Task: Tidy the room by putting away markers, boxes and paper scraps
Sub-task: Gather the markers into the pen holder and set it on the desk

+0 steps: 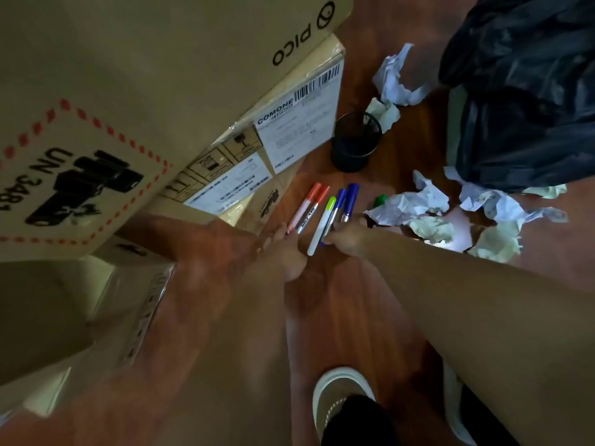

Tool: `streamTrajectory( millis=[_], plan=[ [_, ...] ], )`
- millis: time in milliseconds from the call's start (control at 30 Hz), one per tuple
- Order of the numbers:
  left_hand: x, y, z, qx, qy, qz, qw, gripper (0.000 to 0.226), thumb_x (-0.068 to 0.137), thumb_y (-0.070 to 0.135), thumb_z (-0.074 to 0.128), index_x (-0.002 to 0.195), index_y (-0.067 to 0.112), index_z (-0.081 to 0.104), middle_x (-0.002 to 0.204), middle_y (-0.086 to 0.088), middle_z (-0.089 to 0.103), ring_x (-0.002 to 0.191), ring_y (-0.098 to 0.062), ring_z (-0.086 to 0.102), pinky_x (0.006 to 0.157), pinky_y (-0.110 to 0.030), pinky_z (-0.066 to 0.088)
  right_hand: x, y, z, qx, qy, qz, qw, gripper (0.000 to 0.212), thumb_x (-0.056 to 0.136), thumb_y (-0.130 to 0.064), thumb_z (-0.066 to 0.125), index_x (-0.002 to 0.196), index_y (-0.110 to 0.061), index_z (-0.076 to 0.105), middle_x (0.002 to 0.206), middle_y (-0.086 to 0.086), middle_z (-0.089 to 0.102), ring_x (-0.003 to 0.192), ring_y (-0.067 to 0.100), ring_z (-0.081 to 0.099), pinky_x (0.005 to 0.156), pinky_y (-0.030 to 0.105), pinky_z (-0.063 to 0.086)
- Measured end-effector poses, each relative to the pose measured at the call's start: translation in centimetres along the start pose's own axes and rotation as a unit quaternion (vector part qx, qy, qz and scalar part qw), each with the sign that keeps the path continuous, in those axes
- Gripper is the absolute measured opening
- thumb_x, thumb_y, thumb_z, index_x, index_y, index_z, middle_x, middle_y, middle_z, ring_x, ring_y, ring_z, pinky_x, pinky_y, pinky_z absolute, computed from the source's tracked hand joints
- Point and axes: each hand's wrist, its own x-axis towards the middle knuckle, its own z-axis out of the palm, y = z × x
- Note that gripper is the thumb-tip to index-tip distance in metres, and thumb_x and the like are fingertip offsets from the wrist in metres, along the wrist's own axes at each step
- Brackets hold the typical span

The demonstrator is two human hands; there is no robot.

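Several markers lie side by side on the wooden floor: two red-capped markers (pixel 311 201), a lime-capped marker (pixel 322 222) and two blue markers (pixel 346 201). A green marker (pixel 381 200) peeks out from under crumpled paper scraps (pixel 407 207). My right hand (pixel 347 236) has its fingers curled over the lower ends of the blue markers. My left hand (pixel 278 249) is motion-blurred, with its fingertips at the lower ends of the red markers. A black mesh pen cup (pixel 355 143) stands upright just beyond the markers.
Stacked cardboard boxes (pixel 161 75) fill the left; a labelled box (pixel 299 123) leans beside the cup, and a small box (pixel 64 317) sits at lower left. A black rubbish bag (pixel 521 91) stands at upper right with more paper scraps (pixel 394 78). My shoe (pixel 341 394) is at the bottom.
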Motion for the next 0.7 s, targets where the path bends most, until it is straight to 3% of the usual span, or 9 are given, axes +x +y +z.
streamTrajectory(
  millis=[100, 167, 200, 300, 367, 433, 533, 633, 700],
  plan=[
    [0.3, 0.1, 0.4, 0.008, -0.005, 0.003, 1.000, 0.070, 0.094, 0.028, 0.049, 0.156, 0.034, 0.016, 0.164, 0.006, -0.004, 0.150, -0.030, 0.005, 0.122, -0.046, 0.012, 1.2, 0.7, 0.2, -0.022, -0.047, 0.018, 0.998, 0.039, 0.090, -0.039, 0.054, 0.063, -0.033, 0.026, 0.074, -0.004, 0.025, 0.111, 0.022, 0.037, 0.079, 0.017, 0.036],
    [0.7, 0.1, 1.0, -0.016, 0.017, -0.004, 1.000, 0.061, 0.094, 0.025, 0.050, 0.152, 0.026, 0.031, 0.161, 0.001, 0.006, 0.144, -0.031, 0.020, 0.120, -0.042, 0.020, 1.8, 1.1, 0.1, -0.002, -0.016, 0.000, 1.000, 0.021, 0.065, -0.048, 0.063, 0.064, -0.033, 0.049, 0.078, 0.002, 0.040, 0.103, 0.025, 0.051, 0.073, 0.018, 0.041],
    [0.9, 0.2, 1.1, -0.030, 0.043, 0.003, 0.999, 0.053, 0.094, 0.023, 0.050, 0.146, 0.020, 0.043, 0.156, -0.004, 0.017, 0.138, -0.031, 0.032, 0.117, -0.040, 0.027, 2.1, 1.6, 0.1, 0.020, 0.011, -0.008, 1.000, 0.025, 0.059, -0.045, 0.065, 0.077, -0.028, 0.060, 0.086, 0.007, 0.049, 0.099, 0.028, 0.058, 0.075, 0.029, 0.049],
    [0.8, 0.6, 0.9, -0.055, 0.170, 0.033, 0.983, 0.029, 0.095, 0.017, 0.053, 0.117, 0.012, 0.071, 0.128, -0.013, 0.055, 0.110, -0.028, 0.061, 0.101, -0.037, 0.047, 1.0, 1.9, -0.6, 0.065, 0.017, -0.001, 0.998, 0.046, 0.085, -0.031, 0.063, 0.122, -0.005, 0.061, 0.119, 0.012, 0.059, 0.111, 0.030, 0.058, 0.095, 0.037, 0.048],
    [-0.2, 1.1, 0.4, -0.102, 0.229, 0.025, 0.968, 0.018, 0.091, 0.016, 0.061, 0.098, 0.015, 0.078, 0.109, -0.009, 0.070, 0.095, -0.024, 0.068, 0.091, -0.035, 0.053, 0.6, 2.6, -1.3, 0.096, 0.049, -0.027, 0.994, 0.029, 0.091, -0.022, 0.060, 0.115, -0.008, 0.069, 0.113, 0.013, 0.068, 0.105, 0.030, 0.064, 0.095, 0.038, 0.051],
    [-1.5, 1.4, 0.2, -0.208, 0.247, 0.001, 0.946, 0.009, 0.085, 0.012, 0.070, 0.088, 0.016, 0.077, 0.095, -0.004, 0.075, 0.087, -0.020, 0.070, 0.086, -0.033, 0.056, -0.6, 3.0, -1.9, 0.144, 0.098, -0.058, 0.983, 0.022, 0.090, -0.013, 0.061, 0.109, -0.013, 0.073, 0.096, 0.009, 0.072, 0.082, 0.023, 0.069, 0.077, 0.029, 0.058],
    [-3.4, 2.0, -0.2, -0.360, 0.201, -0.045, 0.910, 0.027, 0.081, 0.009, 0.076, 0.100, 0.016, 0.059, 0.093, -0.003, 0.070, 0.085, -0.020, 0.069, 0.085, -0.039, 0.057, -2.0, 3.2, -2.8, 0.245, 0.109, -0.057, 0.962, 0.035, 0.084, -0.002, 0.066, 0.114, -0.019, 0.061, 0.100, 0.012, 0.067, 0.069, 0.022, 0.064, 0.049, 0.022, 0.051],
    [-4.9, 3.1, -1.2, -0.438, 0.104, -0.012, 0.893, 0.048, 0.082, 0.001, 0.073, 0.117, 0.023, 0.047, 0.094, 0.002, 0.062, 0.089, -0.019, 0.066, 0.088, -0.042, 0.057, -3.8, 2.3, -4.7, 0.317, 0.045, -0.056, 0.946, 0.061, 0.076, 0.013, 0.064, 0.121, -0.021, 0.041, 0.104, 0.019, 0.058, 0.069, 0.029, 0.063, 0.052, 0.036, 0.053],
    [-4.9, 4.2, -1.8, -0.421, 0.091, 0.054, 0.901, 0.039, 0.082, -0.004, 0.070, 0.110, 0.021, 0.061, 0.091, 0.002, 0.063, 0.093, -0.023, 0.065, 0.089, -0.038, 0.055, -4.8, 2.0, -6.3, 0.285, 0.045, -0.077, 0.954, 0.063, 0.071, 0.016, 0.065, 0.119, -0.018, 0.042, 0.097, 0.022, 0.056, 0.072, 0.030, 0.063, 0.061, 0.047, 0.057]
  ],
)
